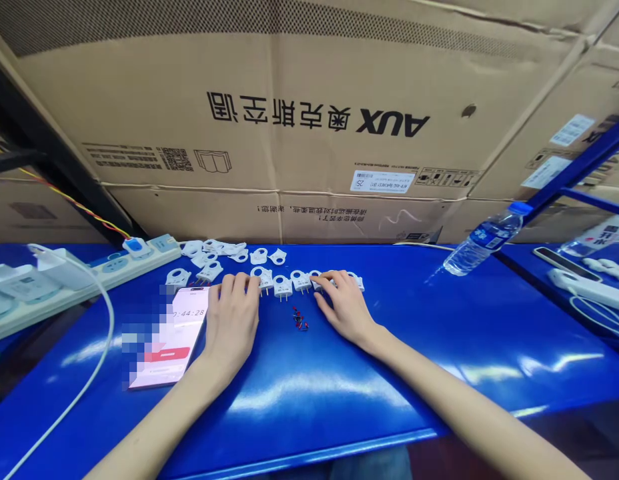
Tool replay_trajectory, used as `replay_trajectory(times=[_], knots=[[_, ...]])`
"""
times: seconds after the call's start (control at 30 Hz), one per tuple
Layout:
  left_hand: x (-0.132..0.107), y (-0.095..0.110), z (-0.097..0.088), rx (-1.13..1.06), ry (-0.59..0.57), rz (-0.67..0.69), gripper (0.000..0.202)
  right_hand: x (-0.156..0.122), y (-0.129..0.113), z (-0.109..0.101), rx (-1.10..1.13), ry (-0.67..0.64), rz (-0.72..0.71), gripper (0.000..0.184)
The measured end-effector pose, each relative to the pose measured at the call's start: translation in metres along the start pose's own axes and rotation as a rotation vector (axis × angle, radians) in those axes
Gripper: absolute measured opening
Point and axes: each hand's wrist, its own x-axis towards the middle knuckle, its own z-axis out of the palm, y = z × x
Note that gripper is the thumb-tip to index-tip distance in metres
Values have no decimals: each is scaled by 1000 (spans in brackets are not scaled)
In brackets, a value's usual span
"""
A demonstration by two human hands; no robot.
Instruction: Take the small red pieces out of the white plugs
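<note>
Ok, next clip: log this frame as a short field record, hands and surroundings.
surface: blue table
left hand: flat, fingertips at the row of white plug parts
right hand: fingertips on the row's right end
between hands: small red and black bits
left of hands: phone, power strip
right: lying water bottle
behind: cardboard boxes

On the glossy blue worktop [299, 393], a row of small white plastic plug pieces [292, 283] runs between the left hand [232, 320] and right hand [342, 308]; more lie behind to the left. A smartphone [175, 337] lies left of the left hand, a white power strip [84, 273] farther left. A clear plastic water bottle [484, 241] lies at the right; large cardboard boxes [309, 120] stand behind.
</note>
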Motion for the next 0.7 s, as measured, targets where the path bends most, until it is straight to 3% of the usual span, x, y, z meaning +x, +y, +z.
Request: replay_trajectory(times=[0.2,0.7], knots=[[-3,4,2,54,-84,19,33,-1,1,3,-23,-4,-2,32],[-5,3,7,14,-33,36,44,0,2,4,-27,15,-33,31]])
